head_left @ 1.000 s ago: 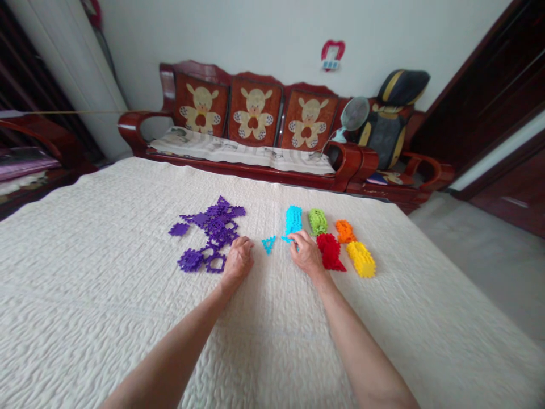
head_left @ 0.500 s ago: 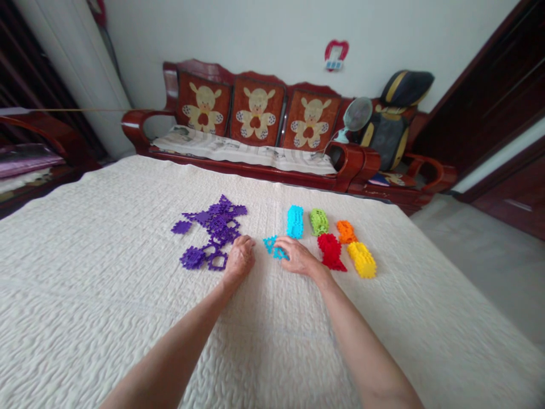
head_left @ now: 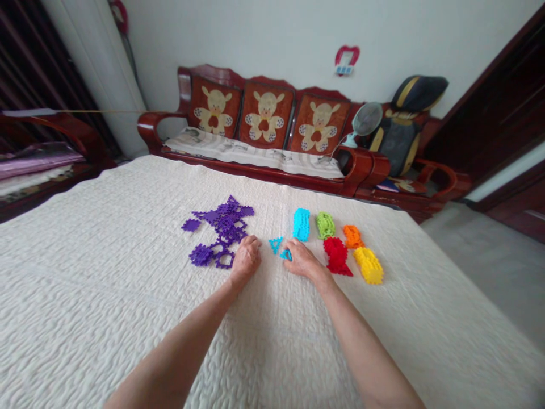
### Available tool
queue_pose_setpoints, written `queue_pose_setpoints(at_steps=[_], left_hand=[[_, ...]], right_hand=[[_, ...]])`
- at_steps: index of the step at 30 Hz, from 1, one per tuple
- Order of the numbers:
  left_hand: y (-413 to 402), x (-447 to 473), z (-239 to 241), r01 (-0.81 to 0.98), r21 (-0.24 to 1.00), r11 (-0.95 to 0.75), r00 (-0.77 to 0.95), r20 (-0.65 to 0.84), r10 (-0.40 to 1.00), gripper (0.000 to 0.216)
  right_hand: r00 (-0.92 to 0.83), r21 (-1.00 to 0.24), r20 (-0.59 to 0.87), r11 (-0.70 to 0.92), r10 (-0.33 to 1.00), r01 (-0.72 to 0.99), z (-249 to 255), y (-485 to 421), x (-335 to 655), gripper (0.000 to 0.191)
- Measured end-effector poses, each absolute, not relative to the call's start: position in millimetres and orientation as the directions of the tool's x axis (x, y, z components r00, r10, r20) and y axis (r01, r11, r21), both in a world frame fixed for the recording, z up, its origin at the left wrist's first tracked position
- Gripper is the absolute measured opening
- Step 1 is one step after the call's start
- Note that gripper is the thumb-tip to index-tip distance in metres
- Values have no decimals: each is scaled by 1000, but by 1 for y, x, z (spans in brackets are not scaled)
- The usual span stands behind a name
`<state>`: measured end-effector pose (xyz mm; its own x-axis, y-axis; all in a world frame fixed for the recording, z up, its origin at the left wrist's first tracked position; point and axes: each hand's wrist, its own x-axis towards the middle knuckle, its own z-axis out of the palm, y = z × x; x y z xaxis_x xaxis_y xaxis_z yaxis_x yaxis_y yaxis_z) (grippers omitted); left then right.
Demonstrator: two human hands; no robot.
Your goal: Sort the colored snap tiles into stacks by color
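My left hand (head_left: 246,258) rests on the cream quilt (head_left: 85,272) with its fingers curled under, right beside a loose pile of purple plastic pieces (head_left: 219,230). My right hand (head_left: 301,258) lies a little to the right, fingers closed on a small blue piece (head_left: 286,255). A blue triangle piece (head_left: 275,245) lies flat between the two hands. Just beyond the right hand stands a blue stack (head_left: 301,224), then a green stack (head_left: 326,225), an orange stack (head_left: 352,236), a red stack (head_left: 337,255) and a yellow stack (head_left: 369,265).
A dark red wooden sofa (head_left: 272,142) with bear-print cushions runs along the quilt's far edge. A small fan (head_left: 364,120) and a black and yellow bag (head_left: 404,119) sit at its right end. Bare floor (head_left: 489,261) lies to the right.
My right hand has moved left from the blue stack, holding a small blue piece, and stopped near the blue triangle. The left hand stayed put. The view shifted slightly.
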<state>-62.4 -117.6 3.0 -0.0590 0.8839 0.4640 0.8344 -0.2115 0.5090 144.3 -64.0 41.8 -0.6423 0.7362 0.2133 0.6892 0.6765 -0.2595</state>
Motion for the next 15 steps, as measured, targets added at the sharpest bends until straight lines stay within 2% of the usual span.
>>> queue_pose_setpoints(at_steps=[3, 7, 9, 11, 15], left_hand=[[-118, -63, 2, 831, 508, -226, -54, 478, 876, 29], [-115, -63, -2, 834, 508, -216, -70, 485, 872, 29], [-114, -64, -4, 831, 511, -221, -65, 483, 873, 29], [-113, -64, -6, 827, 515, -225, -65, 484, 872, 30], [-114, -64, -6, 827, 512, -234, -59, 493, 868, 29]], right_hand=[[-527, -221, 163, 551, 834, 805, 46, -66, 146, 18], [-401, -217, 126, 419, 908, 881, 55, -71, 154, 27], [-435, -213, 121, 452, 892, 866, 59, -72, 160, 23], [-532, -215, 137, 549, 836, 808, 62, -71, 165, 18], [-747, -270, 169, 759, 643, 592, 61, -70, 168, 45]])
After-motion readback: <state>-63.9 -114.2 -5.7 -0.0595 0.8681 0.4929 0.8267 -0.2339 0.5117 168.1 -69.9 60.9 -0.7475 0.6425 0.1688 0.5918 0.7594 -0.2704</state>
